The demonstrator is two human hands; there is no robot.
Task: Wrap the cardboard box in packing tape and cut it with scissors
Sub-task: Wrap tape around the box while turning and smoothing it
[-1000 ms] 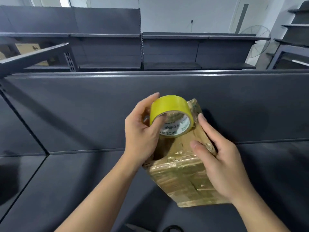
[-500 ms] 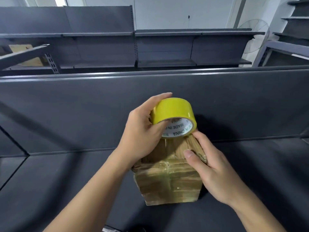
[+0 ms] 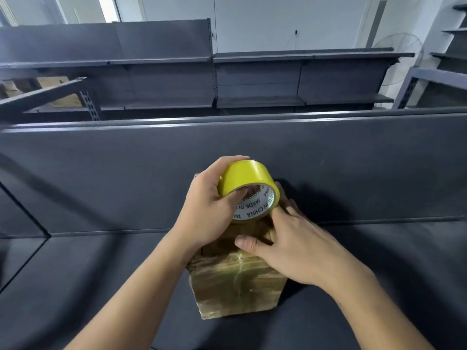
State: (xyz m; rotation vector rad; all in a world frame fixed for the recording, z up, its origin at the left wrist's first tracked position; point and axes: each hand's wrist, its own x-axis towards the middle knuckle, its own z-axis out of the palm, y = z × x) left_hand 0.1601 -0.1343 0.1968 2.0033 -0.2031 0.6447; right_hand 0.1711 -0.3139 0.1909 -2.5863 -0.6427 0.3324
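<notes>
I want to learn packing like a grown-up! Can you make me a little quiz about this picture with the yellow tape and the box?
1. True or false: the left hand grips the yellow tape roll.
2. What does the right hand rest on? A) the cardboard box B) a pair of scissors C) a blue bucket
3. Fill the gap: the print inside the roll reads "MADE IN ____".

Key: 1 true; 2 A; 3 CHINA.
</notes>
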